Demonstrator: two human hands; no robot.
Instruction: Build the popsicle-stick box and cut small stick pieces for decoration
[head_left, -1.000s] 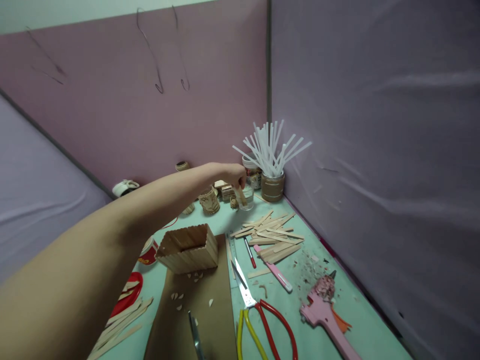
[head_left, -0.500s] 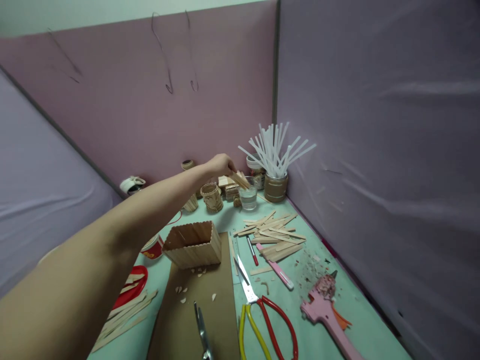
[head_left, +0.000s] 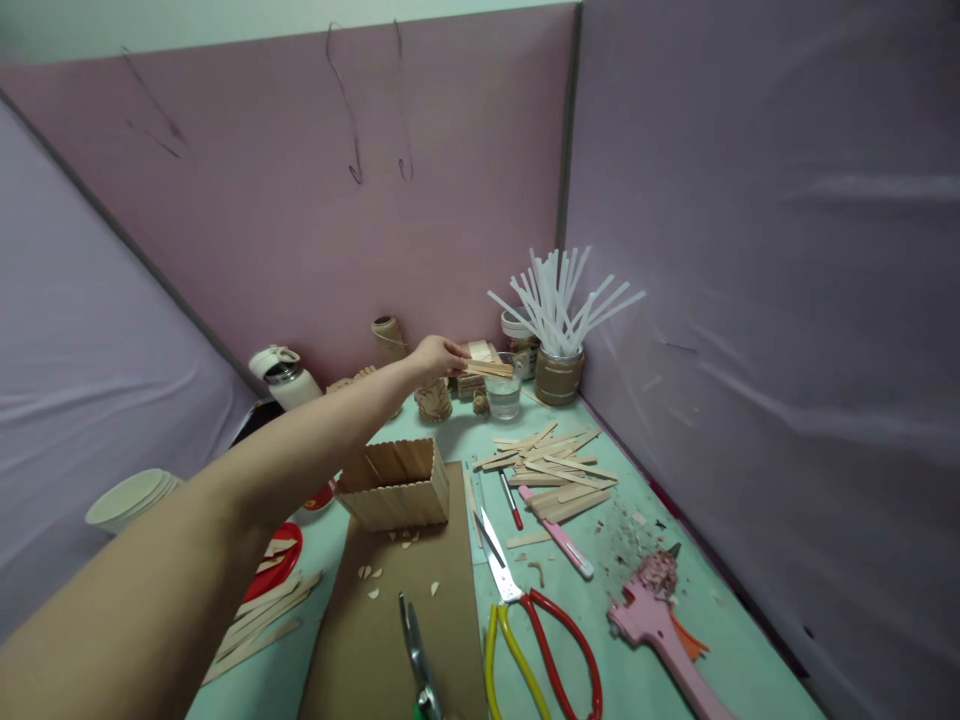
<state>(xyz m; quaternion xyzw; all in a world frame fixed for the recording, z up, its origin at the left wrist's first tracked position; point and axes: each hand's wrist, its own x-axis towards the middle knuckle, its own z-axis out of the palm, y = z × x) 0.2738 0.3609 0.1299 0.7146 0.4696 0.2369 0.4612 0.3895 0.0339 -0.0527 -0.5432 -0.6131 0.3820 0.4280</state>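
My left hand [head_left: 441, 355] reaches far forward, its fingers closed on a few flat wooden craft sticks [head_left: 489, 369]. Their free ends are over the mouth of a clear glass of water [head_left: 503, 402]. Whether they touch its rim I cannot tell. Nearer to me, a box made of craft sticks [head_left: 401, 506] stands on a brown board [head_left: 390, 650]. At the lower edge a metal cutting tool [head_left: 417, 655] points up, with a bit of green at its base. Its handle runs out of view, and I cannot make out my right hand.
Scissors with red and yellow handles [head_left: 510, 595], a pink craft knife [head_left: 559, 535], a pen [head_left: 511, 500] and a pink glue gun [head_left: 652, 620] lie at right, near piled craft sticks [head_left: 559, 465]. A jar of white glue sticks [head_left: 559, 378] stands behind. A red plate [head_left: 281, 560] is at left.
My left hand has lowered slightly, and the sticks have turned from slanting down into the glass to nearly level above it. The whole view has shifted a little.
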